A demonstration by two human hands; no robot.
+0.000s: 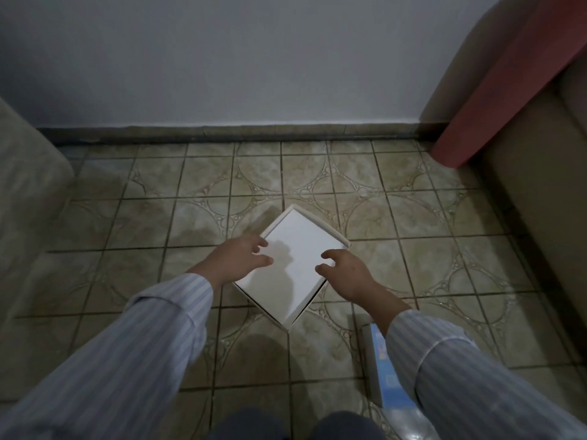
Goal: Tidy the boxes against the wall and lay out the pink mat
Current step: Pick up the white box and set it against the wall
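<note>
A white box (301,265) lies cornerwise on the tiled floor (413,249), well apart from the wall (254,74). The left hand (236,260) and right hand (344,276) reach over its side corners, each grip released, fingers loosely curled. A blue box (386,373) lies near the floor's right side.

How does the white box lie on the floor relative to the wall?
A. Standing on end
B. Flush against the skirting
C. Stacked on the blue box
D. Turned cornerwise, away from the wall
D: the white box lies flat on the tiles, one corner pointing at the wall, bare floor between.
</note>
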